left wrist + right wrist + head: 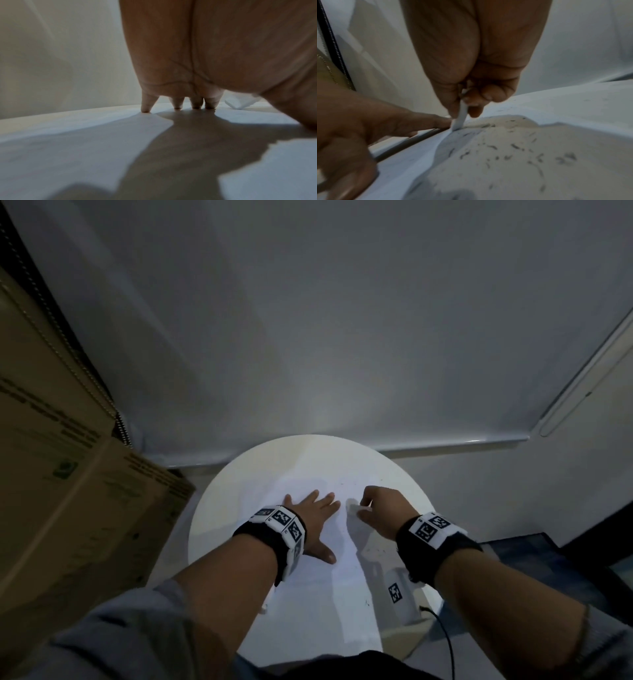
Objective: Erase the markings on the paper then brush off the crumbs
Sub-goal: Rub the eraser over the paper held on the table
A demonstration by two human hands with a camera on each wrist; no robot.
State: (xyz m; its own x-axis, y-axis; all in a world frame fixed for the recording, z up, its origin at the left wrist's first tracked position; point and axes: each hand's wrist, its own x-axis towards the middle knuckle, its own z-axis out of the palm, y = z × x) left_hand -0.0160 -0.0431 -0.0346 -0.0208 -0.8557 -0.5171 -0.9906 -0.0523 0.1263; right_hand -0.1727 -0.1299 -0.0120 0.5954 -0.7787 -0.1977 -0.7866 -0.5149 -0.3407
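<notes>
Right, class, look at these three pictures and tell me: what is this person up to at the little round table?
The person is rubbing out marks on a sheet of paper on a round white table. The left hand lies flat, fingers spread, pinning the sheet. The right hand pinches a white eraser, its tip on the paper. Dark eraser crumbs are scattered beside it, not yet brushed off.
</notes>
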